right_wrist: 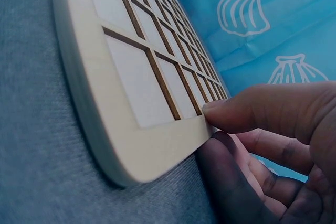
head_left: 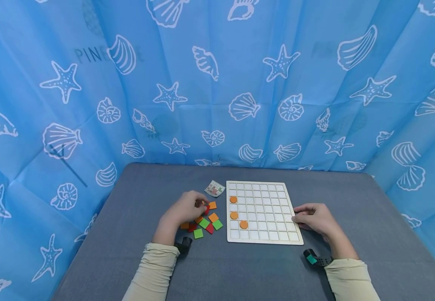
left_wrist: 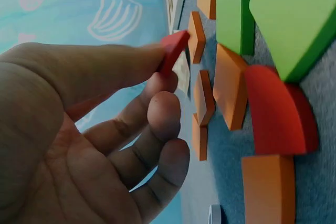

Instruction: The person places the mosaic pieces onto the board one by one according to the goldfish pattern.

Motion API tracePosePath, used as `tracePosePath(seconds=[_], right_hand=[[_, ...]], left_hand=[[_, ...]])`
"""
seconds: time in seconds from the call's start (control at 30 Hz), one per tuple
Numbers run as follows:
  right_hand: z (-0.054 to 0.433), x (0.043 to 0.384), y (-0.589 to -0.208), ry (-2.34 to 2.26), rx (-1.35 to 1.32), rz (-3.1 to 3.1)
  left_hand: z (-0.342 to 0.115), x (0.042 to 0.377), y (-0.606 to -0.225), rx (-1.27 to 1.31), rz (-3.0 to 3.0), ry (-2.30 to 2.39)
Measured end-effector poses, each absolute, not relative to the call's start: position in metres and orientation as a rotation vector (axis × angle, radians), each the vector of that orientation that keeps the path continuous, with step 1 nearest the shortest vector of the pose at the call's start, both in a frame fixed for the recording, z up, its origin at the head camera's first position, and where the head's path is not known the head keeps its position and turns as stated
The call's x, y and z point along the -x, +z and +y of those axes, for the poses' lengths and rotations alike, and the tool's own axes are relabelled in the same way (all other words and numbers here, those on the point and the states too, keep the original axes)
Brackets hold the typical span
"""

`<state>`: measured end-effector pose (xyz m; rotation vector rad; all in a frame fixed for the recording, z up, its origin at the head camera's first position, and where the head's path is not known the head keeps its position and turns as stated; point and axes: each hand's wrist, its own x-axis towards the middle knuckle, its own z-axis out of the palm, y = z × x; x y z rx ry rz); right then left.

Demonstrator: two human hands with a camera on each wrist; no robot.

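Note:
Thumb and fingertip of my left hand (head_left: 185, 207) pinch a small red tile (left_wrist: 176, 51), held up over a loose pile at the left of the board. In that pile lie a green tile (head_left: 198, 233), an orange tile (head_left: 213, 205), a red quarter-round tile (left_wrist: 278, 114) and several more. The white grid board (head_left: 255, 217) lies flat on the table, with 3 orange roundish pieces in cells on its left side, one of them an orange disc (head_left: 233, 199). My right hand (head_left: 317, 219) grips the board's right edge, thumb on top of the rim (right_wrist: 157, 153) and fingers beneath.
A small card printed with a coloured grid pattern (head_left: 215, 188) lies by the board's upper left corner. The grey table (head_left: 262, 271) runs back to a blue curtain (head_left: 217, 83) with white shell drawings.

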<state>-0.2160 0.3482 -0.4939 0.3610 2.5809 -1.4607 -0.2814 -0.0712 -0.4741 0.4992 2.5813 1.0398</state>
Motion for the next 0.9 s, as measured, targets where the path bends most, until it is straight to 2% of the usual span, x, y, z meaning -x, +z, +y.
tracePosePath(seconds=[0.57,0.9], right_hand=[[0.348,0.216,-0.494,-1.467,-0.363,2.57],[0.348,0.216,-0.494,-1.455,-0.37,2.568]], left_hand=[[-0.055,0.277,-0.476,-0.571,2.558,1.116],[-0.036,0.27,-0.481,-0.7,2.539,1.209]])
